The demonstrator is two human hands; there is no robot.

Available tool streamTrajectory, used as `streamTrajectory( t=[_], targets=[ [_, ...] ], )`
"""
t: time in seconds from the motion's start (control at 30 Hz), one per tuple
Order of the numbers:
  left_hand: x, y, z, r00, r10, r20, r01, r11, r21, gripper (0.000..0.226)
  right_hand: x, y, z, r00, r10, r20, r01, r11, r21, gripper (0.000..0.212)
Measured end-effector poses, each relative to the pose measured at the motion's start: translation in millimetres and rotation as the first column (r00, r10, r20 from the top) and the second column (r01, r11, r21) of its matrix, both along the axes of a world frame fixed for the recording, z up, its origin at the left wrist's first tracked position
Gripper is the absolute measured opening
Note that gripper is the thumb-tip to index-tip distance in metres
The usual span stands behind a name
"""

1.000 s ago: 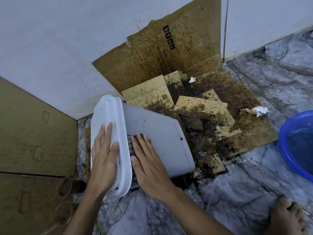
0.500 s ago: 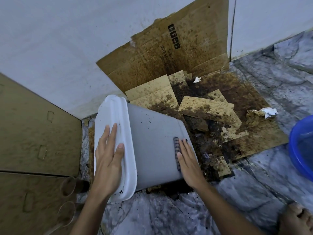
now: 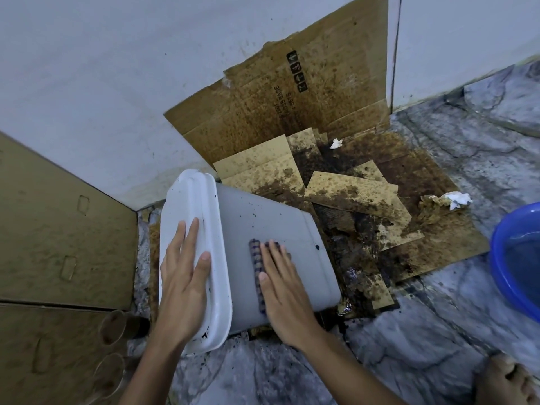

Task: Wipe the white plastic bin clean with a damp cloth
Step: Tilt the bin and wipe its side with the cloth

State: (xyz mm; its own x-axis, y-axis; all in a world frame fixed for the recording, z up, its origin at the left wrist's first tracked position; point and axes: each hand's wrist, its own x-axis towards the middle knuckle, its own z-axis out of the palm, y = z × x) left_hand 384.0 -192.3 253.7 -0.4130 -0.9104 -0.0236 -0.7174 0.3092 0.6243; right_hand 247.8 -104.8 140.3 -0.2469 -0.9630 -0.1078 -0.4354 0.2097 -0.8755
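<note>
- Two bare hands work on the white plastic bin [image 3: 271, 247], which lies tipped on its side on the marble floor [image 3: 409, 346], its lidded end toward the person and its base over stained cardboard.
- Left hand [image 3: 184, 279]: laid flat on the white lid [image 3: 193, 206], fingers extended and slightly spread, thumb reaching toward the lid's right rim; it presses rather than grips.
- Right hand [image 3: 285, 290]: palm down on the bin's upturned side wall, fingers straight and close together, pinning a dark checked cloth [image 3: 257, 267] against the plastic. Only the cloth's left edge shows beside the fingers.
- Dark specks dot the bin's side wall, and black smears mark the lid's near corner.
- Soiled cardboard sheets [image 3: 350, 194] cover the floor right of the bin; a larger sheet [image 3: 292, 92] leans against the wall.
- Blue basin [image 3: 517, 255]: at the right edge, well apart from the bin.
- Crumpled tissue [image 3: 455, 198]: on the cardboard, near the basin.
</note>
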Motion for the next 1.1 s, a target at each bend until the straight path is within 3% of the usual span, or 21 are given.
streamTrajectory(
  t=[0.33, 0.77, 0.93, 1.1],
  targets=[
    [0, 0, -1, 1.000, 0.000, 0.005, 0.000, 1.000, 0.001, 0.052, 5, -19, 24, 0.996, 0.086, 0.021, -0.084, 0.994, -0.071, 0.052],
    [-1, -2, 1, 1.000, 0.017, 0.004, -0.017, 1.000, 0.024, 0.053, -29, -126, 31, 0.997, 0.083, 0.006, -0.082, 0.989, -0.120, 0.054],
    [2, -4, 1, 1.000, 0.013, 0.009, -0.013, 1.000, 0.026, 0.055, -34, -125, 12, 0.996, 0.084, -0.020, -0.086, 0.985, -0.147, 0.053],
    [6, -5, 2, 0.999, 0.047, -0.028, -0.045, 0.998, 0.053, 0.056, -64, -115, -43, 0.998, 0.026, -0.053, -0.028, 0.999, -0.037, 0.057]
  ],
)
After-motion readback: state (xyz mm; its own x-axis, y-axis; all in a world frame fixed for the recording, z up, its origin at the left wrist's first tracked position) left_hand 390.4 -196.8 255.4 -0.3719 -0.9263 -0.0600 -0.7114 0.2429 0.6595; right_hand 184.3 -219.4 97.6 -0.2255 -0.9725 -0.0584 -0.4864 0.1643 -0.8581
